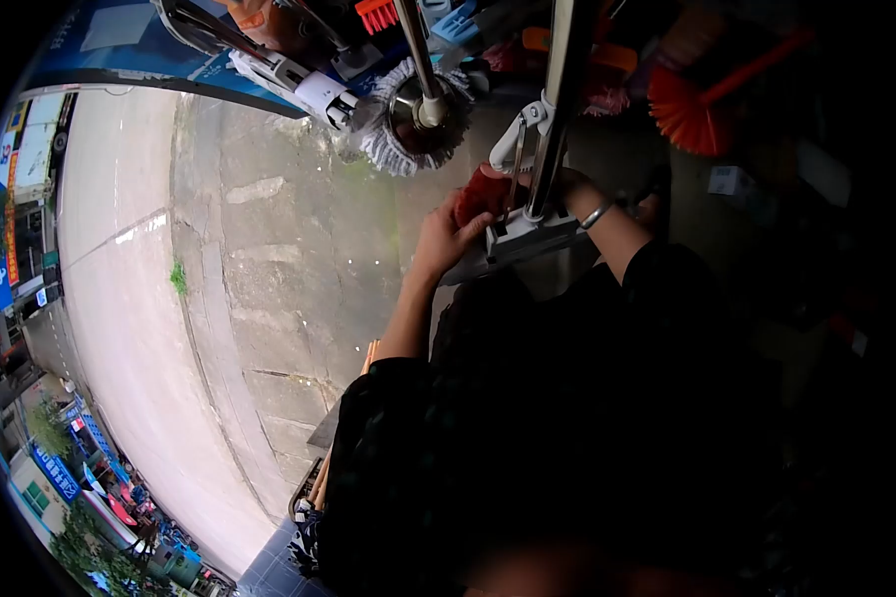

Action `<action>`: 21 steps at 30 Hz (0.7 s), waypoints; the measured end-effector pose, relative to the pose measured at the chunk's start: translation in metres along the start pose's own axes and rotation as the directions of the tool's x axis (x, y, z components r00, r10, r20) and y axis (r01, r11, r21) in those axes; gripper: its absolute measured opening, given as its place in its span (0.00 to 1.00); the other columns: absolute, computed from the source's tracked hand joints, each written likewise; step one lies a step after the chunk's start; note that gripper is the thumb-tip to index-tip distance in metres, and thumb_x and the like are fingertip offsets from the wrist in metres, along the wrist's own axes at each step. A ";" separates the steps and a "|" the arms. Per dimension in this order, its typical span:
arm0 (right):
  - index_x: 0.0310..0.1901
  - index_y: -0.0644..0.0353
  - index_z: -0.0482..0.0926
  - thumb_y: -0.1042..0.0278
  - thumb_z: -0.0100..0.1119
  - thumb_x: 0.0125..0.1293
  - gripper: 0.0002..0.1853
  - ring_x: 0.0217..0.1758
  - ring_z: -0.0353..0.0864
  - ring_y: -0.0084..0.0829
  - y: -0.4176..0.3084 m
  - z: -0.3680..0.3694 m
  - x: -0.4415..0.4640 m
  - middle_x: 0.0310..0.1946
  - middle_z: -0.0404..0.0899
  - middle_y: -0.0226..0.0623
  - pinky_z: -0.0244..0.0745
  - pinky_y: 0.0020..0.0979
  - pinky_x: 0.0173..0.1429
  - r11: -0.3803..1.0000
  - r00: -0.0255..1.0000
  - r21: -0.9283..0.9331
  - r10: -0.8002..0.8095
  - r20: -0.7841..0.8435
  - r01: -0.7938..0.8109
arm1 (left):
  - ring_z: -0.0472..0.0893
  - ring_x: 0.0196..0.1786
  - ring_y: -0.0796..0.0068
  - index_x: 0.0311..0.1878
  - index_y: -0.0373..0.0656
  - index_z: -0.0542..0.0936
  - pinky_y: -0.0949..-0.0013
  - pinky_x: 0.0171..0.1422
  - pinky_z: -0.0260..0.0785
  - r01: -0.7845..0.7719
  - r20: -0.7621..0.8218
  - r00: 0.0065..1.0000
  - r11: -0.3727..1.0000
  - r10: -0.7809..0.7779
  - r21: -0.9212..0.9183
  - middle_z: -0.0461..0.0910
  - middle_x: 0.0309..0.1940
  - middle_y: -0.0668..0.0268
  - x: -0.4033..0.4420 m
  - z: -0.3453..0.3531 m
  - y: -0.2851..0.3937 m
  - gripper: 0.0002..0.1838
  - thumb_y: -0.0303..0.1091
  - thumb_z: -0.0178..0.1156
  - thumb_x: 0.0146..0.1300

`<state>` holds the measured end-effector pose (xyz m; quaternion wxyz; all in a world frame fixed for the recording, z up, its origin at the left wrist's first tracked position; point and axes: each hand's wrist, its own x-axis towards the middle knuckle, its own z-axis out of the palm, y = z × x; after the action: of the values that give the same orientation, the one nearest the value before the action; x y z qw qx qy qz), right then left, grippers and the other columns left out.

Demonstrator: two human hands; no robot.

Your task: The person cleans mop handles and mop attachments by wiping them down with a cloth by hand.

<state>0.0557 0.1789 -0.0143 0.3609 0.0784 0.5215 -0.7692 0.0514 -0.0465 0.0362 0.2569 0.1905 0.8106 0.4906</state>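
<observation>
Holding a dark red sponge-like piece (481, 195) in the left hand (443, 235), thumb on its near side, just left of the metal pole (556, 104) of a lever mop, near its pale base (518, 239). By the pole's right side, the right hand (569, 186), deep in shadow; cannot tell its grip. Farther off, a round fringed mop (396, 119) at left, an orange-red brush (685, 111) at right; concrete ground (289, 224) to the left.

Daylight from left, pavement (119, 289) near washed out. Glint on metal pole (560, 90). Right side and clothing (587, 418) near-black. Strong fisheye bend at left edge. Bottom smudge (538, 572) out of focus.
</observation>
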 end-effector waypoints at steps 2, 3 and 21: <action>0.54 0.63 0.70 0.54 0.49 0.67 0.22 0.48 0.74 0.24 0.020 -0.009 0.000 0.46 0.75 0.37 0.70 0.25 0.53 0.960 0.961 0.037 -0.278 -0.009 0.278 | 0.78 0.39 0.49 0.49 0.44 0.74 0.58 0.42 0.68 -0.021 -0.054 0.998 0.999 0.023 0.050 0.79 0.31 0.53 -0.001 0.004 -0.025 0.19 0.41 0.61 0.56; 0.55 0.65 0.69 0.51 0.46 0.67 0.25 0.49 0.74 0.29 0.013 -0.010 -0.002 0.46 0.75 0.42 0.70 0.28 0.54 0.945 0.949 0.095 -0.315 0.007 0.313 | 0.78 0.36 0.46 0.45 0.44 0.75 0.58 0.36 0.69 -0.039 -0.097 0.994 0.993 0.049 0.109 0.78 0.28 0.52 -0.003 0.005 -0.038 0.14 0.38 0.59 0.57; 0.46 0.59 0.70 0.29 0.43 0.59 0.35 0.16 0.72 0.20 -0.018 0.054 -0.059 0.15 0.71 0.30 0.71 0.21 0.23 0.758 0.680 -0.011 -0.591 -0.433 0.652 | 0.71 0.55 0.59 0.48 0.48 0.76 0.61 0.58 0.60 -0.088 0.263 0.963 0.991 0.059 0.102 0.68 0.52 0.58 -0.067 0.009 -0.025 0.23 0.38 0.66 0.46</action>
<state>0.1008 0.1640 0.0519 -0.0471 0.0820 0.5235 -0.8467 0.1086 -0.0889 0.0262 0.3312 0.2974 0.7888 0.4239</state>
